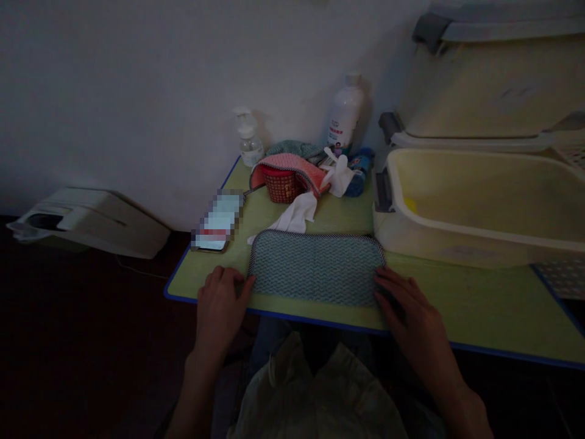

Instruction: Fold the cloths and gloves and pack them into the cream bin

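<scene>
A teal textured cleaning cloth (317,268) with a dark checked edging lies flat near the front of the table, folded into a long rectangle. At its left edge is my left hand (223,305), the thumb against the cloth and the other fingers curled. My right hand (409,305) grips the opposite edge between fingers and thumb. Just behind the cloth sits a crumpled white tissue (295,213). A phone (219,219) with a blurred-out screen rests to the left.
On the green table (479,305) stand a red patterned cup (280,186), a pink cloth (292,162), a pump bottle (250,143), a white bottle (346,113) and a blue bottle (359,174). A cream storage box (457,244) with raised lid (484,91) occupies the right. A white bin (105,222) is left.
</scene>
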### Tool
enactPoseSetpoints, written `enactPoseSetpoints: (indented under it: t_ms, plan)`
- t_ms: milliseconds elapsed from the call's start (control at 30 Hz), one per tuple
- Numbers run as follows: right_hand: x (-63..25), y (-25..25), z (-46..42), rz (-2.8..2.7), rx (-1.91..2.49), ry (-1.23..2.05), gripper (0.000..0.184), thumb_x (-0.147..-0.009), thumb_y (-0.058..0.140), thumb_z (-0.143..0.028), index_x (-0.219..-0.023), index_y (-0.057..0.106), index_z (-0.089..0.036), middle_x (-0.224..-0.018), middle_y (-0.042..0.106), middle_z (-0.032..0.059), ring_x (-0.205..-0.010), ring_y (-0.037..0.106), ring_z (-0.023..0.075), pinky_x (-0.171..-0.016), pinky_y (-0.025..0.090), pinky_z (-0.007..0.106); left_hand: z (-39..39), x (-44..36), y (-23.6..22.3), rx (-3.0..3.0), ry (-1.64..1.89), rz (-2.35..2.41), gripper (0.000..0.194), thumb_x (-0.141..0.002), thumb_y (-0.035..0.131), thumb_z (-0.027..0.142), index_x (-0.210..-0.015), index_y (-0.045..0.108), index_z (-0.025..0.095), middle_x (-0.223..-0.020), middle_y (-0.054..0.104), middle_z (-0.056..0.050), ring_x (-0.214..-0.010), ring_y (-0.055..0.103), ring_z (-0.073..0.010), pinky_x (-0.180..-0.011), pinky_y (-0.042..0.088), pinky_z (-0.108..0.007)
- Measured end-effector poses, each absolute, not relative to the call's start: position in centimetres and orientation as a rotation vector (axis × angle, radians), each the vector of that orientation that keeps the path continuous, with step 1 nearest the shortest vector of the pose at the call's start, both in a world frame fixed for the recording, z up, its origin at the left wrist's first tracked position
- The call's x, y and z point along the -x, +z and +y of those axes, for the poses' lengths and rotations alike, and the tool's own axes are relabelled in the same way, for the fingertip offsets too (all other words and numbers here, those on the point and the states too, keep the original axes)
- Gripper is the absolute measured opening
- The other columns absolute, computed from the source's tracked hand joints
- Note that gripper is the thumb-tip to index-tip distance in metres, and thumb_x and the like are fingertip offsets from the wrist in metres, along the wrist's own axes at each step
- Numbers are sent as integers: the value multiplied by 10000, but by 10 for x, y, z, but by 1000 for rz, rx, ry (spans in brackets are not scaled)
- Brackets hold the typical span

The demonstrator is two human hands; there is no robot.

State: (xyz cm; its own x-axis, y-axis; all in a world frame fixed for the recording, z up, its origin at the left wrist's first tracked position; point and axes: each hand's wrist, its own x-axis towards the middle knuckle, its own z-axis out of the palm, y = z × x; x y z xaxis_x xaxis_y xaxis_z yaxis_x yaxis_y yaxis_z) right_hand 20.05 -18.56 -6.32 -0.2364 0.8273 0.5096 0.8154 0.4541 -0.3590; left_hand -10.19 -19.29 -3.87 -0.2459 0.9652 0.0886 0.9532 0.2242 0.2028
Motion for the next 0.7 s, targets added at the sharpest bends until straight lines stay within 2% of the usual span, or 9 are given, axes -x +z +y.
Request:
enactPoseSetpoints:
  t_ms: [100,300,500,700]
  plan:
    - [-202,-65,-186,-2067,1381,21,238,-905,436,-245,-1033,609,-142,-1090,668,154,-1017,640,284,-919,441,599,-195,99,-34,-1890,232,2416,245,-852,499,411,-777,534,180,-840,557,-67,-843,573,-270,-740,450,-377]
    - [-202,-68,-185,-2069,1407,33,260,-912,408,-262,-1030,620,-168,-1106,667,137,-1039,632,266,-946,426,575,-192,93,-32,-1829,275,2354,231,-823,510,409,-735,499,196,-783,555,-51,-750,582,-238,-687,441,-337]
    - [-195,-62,-187,-2120,1387,14,237,-911,406,-235,-1000,612,-159,-1112,660,145,-1027,635,273,-918,439,592,-180,97,-30,-1583,683,2304,142,-744,567,290,-773,449,216,-678,581,4,-651,595,-198,-597,414,-283]
    - [-170,-54,-191,-2250,1219,92,146,-874,473,-193,-933,598,-145,-1112,658,156,-1053,622,273,-916,453,588,-168,118,-23,-1481,1022,2516,295,-704,595,258,-980,511,197,-716,605,2,-672,597,-206,-646,443,-317]
